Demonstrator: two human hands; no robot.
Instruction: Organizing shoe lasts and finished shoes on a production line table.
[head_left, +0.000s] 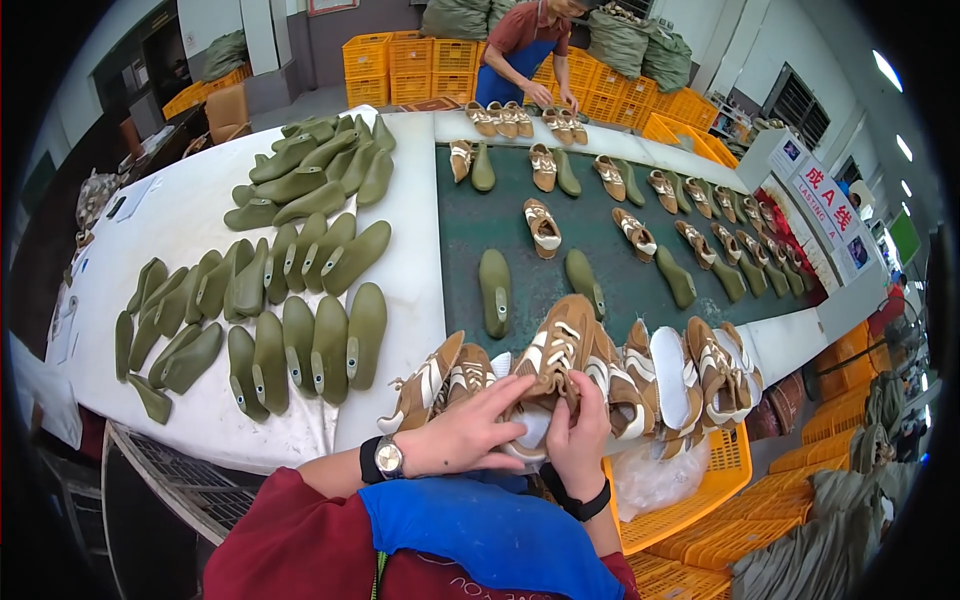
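Observation:
Close in front of me, a brown sneaker upper [557, 345] with white stripes and laces is held between both hands, its opening toward me. My left hand [462, 428], below a wristwatch, grips the left side of the opening. My right hand [580, 435] pinches the right edge near the tongue. The white lining shows inside; some fingertips are hidden. Several similar uppers [712, 375] stand in a row along the near table edge on both sides, with a white insole [668, 375] among them. Beyond lie olive-green shoe lasts [494, 290] on a dark green belt [540, 290].
More green lasts [330, 340] are grouped on the white table [190, 440] to the left. Sneaker-and-last pairs line the belt toward a sign board [825, 205]. A yellow basket [735, 465] with plastic bags stands at right. Across the table, a co-worker [528, 55] handles shoes before stacked crates.

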